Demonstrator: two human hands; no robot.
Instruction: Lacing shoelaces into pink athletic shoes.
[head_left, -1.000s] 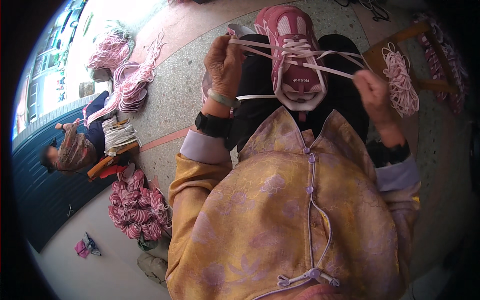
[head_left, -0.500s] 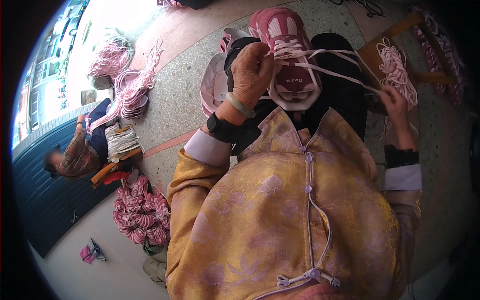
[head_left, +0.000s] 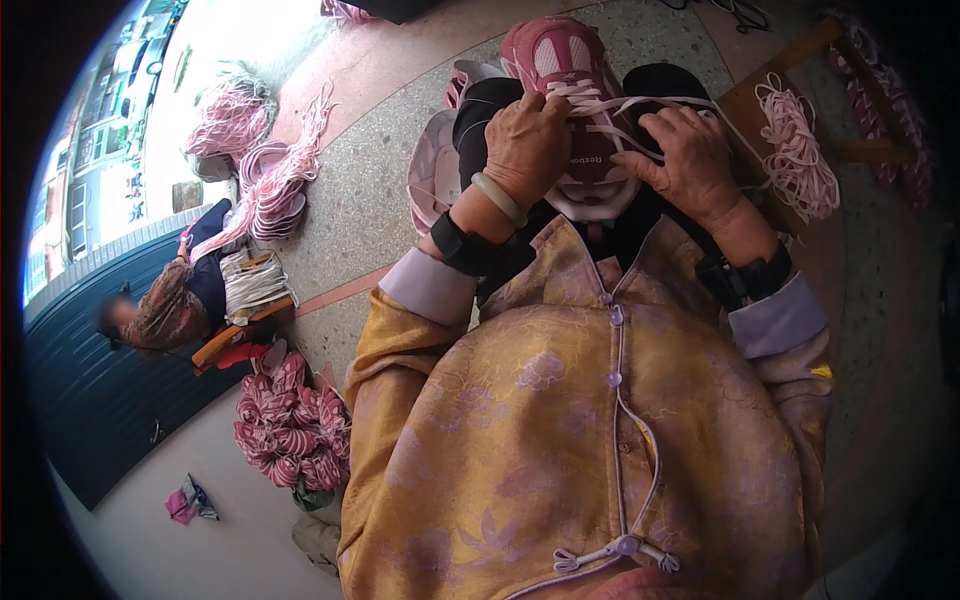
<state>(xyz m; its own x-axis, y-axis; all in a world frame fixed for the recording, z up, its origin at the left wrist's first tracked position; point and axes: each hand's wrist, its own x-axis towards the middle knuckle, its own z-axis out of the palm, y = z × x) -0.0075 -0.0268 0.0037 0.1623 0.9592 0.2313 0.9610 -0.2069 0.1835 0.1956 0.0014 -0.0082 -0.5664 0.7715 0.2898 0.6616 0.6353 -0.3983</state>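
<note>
A pink and dark-red sneaker (head_left: 575, 60) rests on my lap, its toe pointing away from me. Pale pink shoelace (head_left: 640, 101) crosses its front, and loose strands trail off to the right. Curled at the sneaker's left eyelet edge, my left hand (head_left: 528, 145) is closed on it; its fingertips are partly hidden. My right hand (head_left: 692, 165) is at the right of the tongue, with thumb and forefinger bent around a strand of lace. Beside my left knee lies another pale pink shoe (head_left: 432, 165), partly covered.
A bundle of pink laces (head_left: 797, 150) lies on a wooden stool (head_left: 750, 125) at right. Left on the floor are heaps of pink laces (head_left: 270, 190) and a pile of pink shoe parts (head_left: 290, 420). Another person (head_left: 175, 305) sits at far left near white cord (head_left: 252, 285).
My right hand has come in from the far right to the sneaker's tongue. The strand that stretched out to the right now hangs slacker. My left hand stays at the eyelet edge.
</note>
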